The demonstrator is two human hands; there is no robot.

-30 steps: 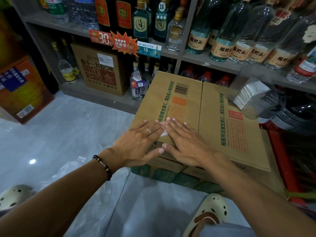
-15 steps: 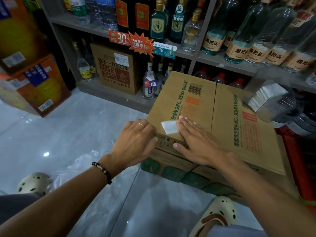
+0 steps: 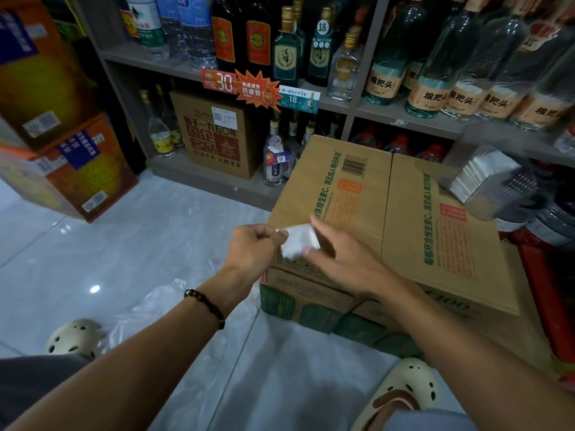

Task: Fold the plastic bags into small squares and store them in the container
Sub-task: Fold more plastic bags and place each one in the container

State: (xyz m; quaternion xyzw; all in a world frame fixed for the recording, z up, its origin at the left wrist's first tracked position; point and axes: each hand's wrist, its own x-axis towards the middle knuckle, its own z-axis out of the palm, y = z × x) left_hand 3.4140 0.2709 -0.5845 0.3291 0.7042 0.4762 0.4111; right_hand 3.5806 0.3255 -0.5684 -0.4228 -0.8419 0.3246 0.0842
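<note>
A small folded white plastic bag square (image 3: pixel 299 244) is held just above the near left corner of a brown cardboard box (image 3: pixel 413 231). My left hand (image 3: pixel 253 248), fingers curled, pinches the square's left edge. My right hand (image 3: pixel 345 261) pinches its right side, with the index finger over the top and the thumb below. A clear container (image 3: pixel 494 185) with a stack of folded white squares inside sits tilted at the box's far right. Loose clear plastic bags (image 3: pixel 161 301) lie on the floor under my left forearm.
Shelves of glass bottles (image 3: pixel 382 73) run along the back, with a printed carton (image 3: pixel 217 135) on the bottom shelf. Orange cartons (image 3: pixel 77 169) are stacked at the left. A red stand (image 3: pixel 544 290) is at the right. My feet in cream clogs (image 3: pixel 74 337) rest on the pale tiled floor.
Both hands were pressing the bag flat on the box. The left hand then slid off, and now both hands have lifted the folded square off the box.
</note>
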